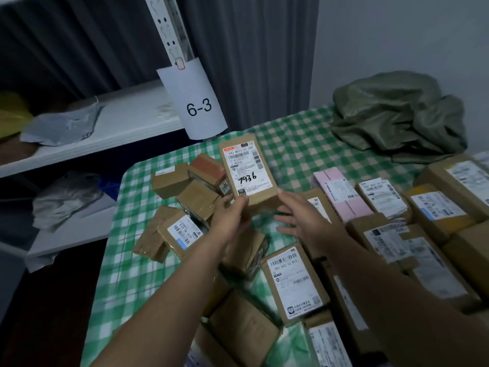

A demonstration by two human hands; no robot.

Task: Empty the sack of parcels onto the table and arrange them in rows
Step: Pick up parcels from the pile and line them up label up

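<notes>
left hand [230,221] clasps a box [247,168] label-up above the bench [296,144], seemingly to read it before placing; right hand [299,218] hovers alongside, fingers released. the slack sack [397,115] lies far right.

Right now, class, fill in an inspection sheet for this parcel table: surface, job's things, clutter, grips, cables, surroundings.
Surface: green-and-white checked tablecloth, partly bare.
Job's things: brown cardboard parcel marked 7936, raised; small brown cardboard boxes jumbled left; pink flat parcel among labelled ones right; crumpled olive-green sack at far corner.
Clutter: nothing seen.
Grips: left grip holds the marked parcel's near end; right grip open beside it.
Cables: nothing seen.
Surroundings: white metal shelf left, grey plastic mailer on it; white paper tag reading 6-3.
</notes>
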